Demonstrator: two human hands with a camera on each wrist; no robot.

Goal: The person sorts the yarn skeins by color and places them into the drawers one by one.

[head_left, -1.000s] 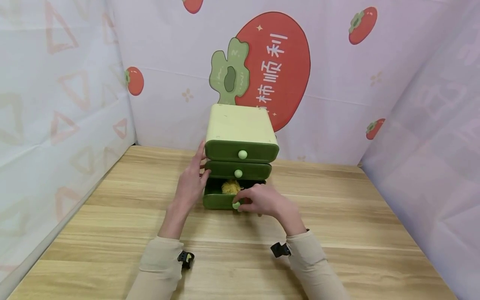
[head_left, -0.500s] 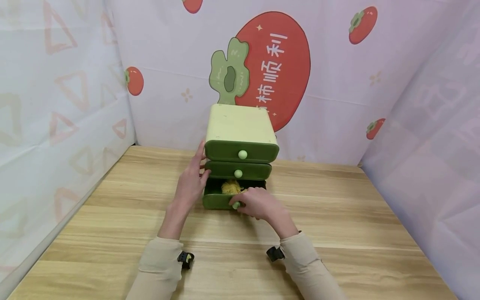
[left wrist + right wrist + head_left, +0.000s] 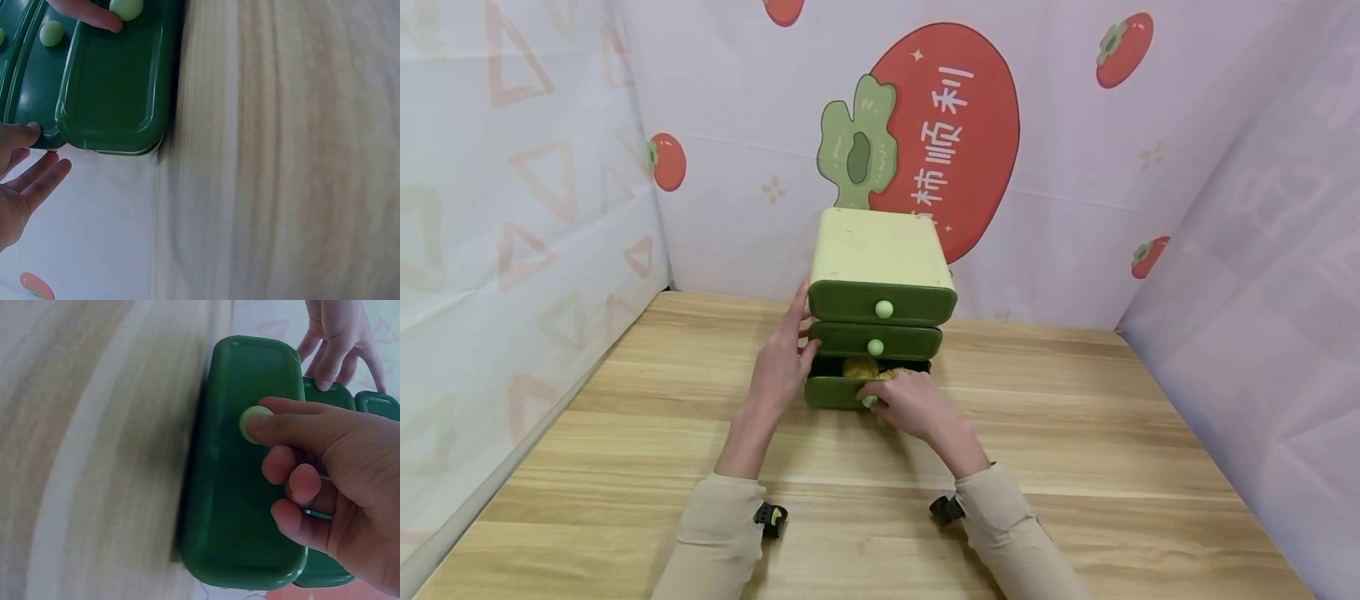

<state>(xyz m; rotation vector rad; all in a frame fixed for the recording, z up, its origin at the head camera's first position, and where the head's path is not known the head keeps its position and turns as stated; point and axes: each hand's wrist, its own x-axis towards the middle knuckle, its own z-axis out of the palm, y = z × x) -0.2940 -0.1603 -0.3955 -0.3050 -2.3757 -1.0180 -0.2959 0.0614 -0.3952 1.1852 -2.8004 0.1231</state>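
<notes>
A small cabinet with a cream top (image 3: 880, 250) and green drawers stands on the table. Its bottom drawer (image 3: 835, 392) is pulled partly out, with a yellow, yarn-like bundle (image 3: 859, 367) inside. My right hand (image 3: 917, 408) pinches that drawer's light green knob (image 3: 254, 424) between thumb and index finger, the other fingers curled loosely beside it. My left hand (image 3: 778, 367) rests against the cabinet's left side with fingers extended. Its thumb (image 3: 28, 132) presses the front edge of the middle drawer (image 3: 842, 340). The top drawer (image 3: 850, 302) is closed.
The cabinet stands on a wood-grain table (image 3: 1075, 467) near the back. Behind it hangs a printed cloth (image 3: 1060, 167) with persimmon pictures, and more cloth walls (image 3: 535, 208) close off both sides.
The bottom drawer has slid inward a little, hiding more of the yellow bundle. My right hand has shifted its hold on the knob and moved in with it. The left hand stays put.
</notes>
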